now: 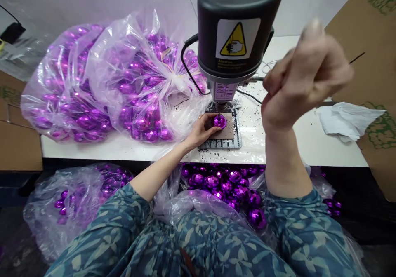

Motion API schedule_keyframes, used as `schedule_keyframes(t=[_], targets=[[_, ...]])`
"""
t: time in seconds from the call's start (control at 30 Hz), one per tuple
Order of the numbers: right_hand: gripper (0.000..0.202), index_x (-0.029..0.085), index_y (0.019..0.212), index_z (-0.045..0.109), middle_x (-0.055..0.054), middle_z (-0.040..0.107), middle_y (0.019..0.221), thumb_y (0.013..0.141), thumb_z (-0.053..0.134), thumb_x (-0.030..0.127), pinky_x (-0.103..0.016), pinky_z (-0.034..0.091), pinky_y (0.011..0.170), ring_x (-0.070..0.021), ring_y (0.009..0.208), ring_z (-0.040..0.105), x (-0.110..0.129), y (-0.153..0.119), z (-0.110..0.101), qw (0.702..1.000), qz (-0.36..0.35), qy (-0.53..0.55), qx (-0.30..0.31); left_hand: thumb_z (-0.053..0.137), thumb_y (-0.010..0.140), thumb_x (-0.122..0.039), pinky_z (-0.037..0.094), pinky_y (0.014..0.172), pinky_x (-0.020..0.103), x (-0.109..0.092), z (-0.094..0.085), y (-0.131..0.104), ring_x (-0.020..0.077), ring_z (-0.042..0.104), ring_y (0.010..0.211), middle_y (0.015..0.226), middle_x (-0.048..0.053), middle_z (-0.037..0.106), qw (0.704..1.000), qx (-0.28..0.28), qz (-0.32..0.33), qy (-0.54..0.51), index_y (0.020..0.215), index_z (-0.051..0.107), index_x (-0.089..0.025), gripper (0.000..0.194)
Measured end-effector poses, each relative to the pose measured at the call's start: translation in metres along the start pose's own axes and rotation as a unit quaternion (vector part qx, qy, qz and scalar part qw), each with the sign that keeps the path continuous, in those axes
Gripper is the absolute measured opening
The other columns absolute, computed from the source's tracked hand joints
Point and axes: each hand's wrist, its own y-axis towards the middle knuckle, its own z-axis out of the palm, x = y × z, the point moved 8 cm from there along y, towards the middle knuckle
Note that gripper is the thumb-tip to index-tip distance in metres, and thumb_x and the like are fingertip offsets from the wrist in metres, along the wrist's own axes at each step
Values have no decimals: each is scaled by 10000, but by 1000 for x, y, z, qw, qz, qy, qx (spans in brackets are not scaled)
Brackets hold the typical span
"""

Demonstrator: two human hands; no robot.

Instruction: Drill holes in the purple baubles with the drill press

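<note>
My left hand pinches a shiny purple faceted ball between thumb and fingers. The ball sits on a brown board over the metal base plate, directly beneath the chuck of a black drill press; a thin bit meets its top. Raised at the right of the machine, my right hand is closed in a blurred fist. A metal lever runs from the drill press into this fist, and the grip itself is hidden by the fingers.
Two clear bags of purple balls stand left on the white table. Loose purple balls lie in plastic below the front edge, with another bag lower left. White paper and a cardboard box are right. Dark shavings surround the base.
</note>
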Motion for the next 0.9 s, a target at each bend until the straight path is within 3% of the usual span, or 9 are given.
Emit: schedule_keyframes(t=[0.1,0.2,0.3,0.43,0.5,0.57,0.67,0.8,0.9], targets=[[545,218,544,319,79,323,416,833,627,562,-278,223,444,-44,350,277,-5,20,15,999,23,-9,20,876,812,-373,530,1030,474,-18,-6,-17,291,658,1146,1166,102,729,998,-43,24,44,1189,682,-219,451],[501,253,594,265,92,302,423,1026,476,394,-239,271,448,-41,349,250,-14,25,17,997,41,-56,42,871,819,-423,560,997,472,-53,5,-49,285,673,1122,1139,103,731,994,-39,92,42,1157,681,-220,438],[462,265,620,239,83,305,438,1043,275,83,-222,286,452,-50,359,279,-23,21,16,988,86,-103,79,811,887,-466,604,953,442,-89,53,-90,268,707,1100,1161,109,743,974,135,176,-40,1233,671,-240,436],[485,278,616,240,77,307,438,1014,254,3,-262,271,449,-72,360,274,-21,18,14,988,99,-89,80,725,960,-396,610,992,461,-103,125,-147,331,718,1152,1286,174,720,888,406,210,-41,1338,678,-253,407],[474,272,619,273,83,328,443,1050,349,88,-267,264,451,-71,362,279,-17,17,14,992,79,-69,70,726,956,-366,603,1016,477,-101,142,-160,370,708,1195,1370,194,686,864,461,200,-21,1418,643,-264,479],[463,247,604,331,86,350,446,1016,519,343,-265,248,446,-55,355,277,-11,17,14,998,39,-26,51,758,930,-370,592,1055,492,-101,141,-159,399,678,1273,1453,208,640,867,456,197,-33,1483,592,-259,588],[543,207,550,356,88,322,413,865,633,553,-261,201,415,-30,329,265,-8,17,11,999,5,35,22,712,964,-309,608,1043,482,-101,103,-129,351,703,1251,1393,172,693,912,347,205,-79,1400,637,-252,446],[538,178,524,409,76,370,410,913,671,442,-249,217,443,-16,358,333,-12,15,7,999,36,28,16,519,907,-81,624,875,430,-61,-17,-53,240,752,931,961,66,779,993,-6,117,-24,974,701,-237,249],[506,171,529,451,75,389,425,940,640,397,-245,234,469,-11,385,374,-12,15,6,998,52,26,28,462,832,-18,590,864,412,-14,-89,3,235,722,884,877,69,747,990,-83,-17,115,825,653,-205,267]])
